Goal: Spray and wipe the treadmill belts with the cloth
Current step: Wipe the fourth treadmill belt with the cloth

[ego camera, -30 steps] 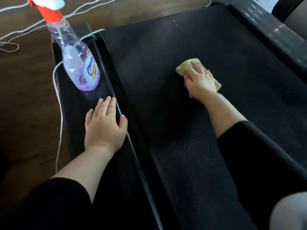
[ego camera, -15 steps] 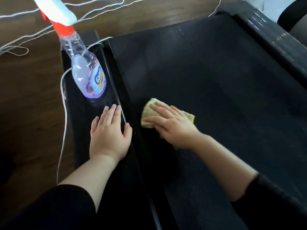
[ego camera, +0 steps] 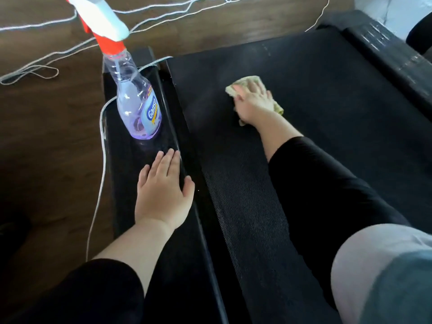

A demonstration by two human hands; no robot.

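A black treadmill belt (ego camera: pixel 327 118) fills the middle and right of the view. My right hand (ego camera: pixel 254 102) lies flat on a folded yellow-green cloth (ego camera: pixel 243 84) and presses it on the belt's far middle part. My left hand (ego camera: pixel 163 190) rests flat, fingers straight, on the treadmill's black left side rail (ego camera: pixel 126 174). A clear spray bottle (ego camera: pixel 138 104) with purple liquid, a blue label and an orange-and-white trigger head stands upright on that rail, just beyond my left fingertips.
White cords (ego camera: pixel 98 188) run along the rail's left edge and loop across the brown wooden floor (ego camera: pixel 46 127) at the back. The treadmill's right side rail (ego camera: pixel 392 59) runs along the far right. My knee (ego camera: pixel 383 272) shows at the bottom right.
My right hand has swept the cloth from the belt's near left edge back out to the far middle. My left hand and the bottle have stayed put.
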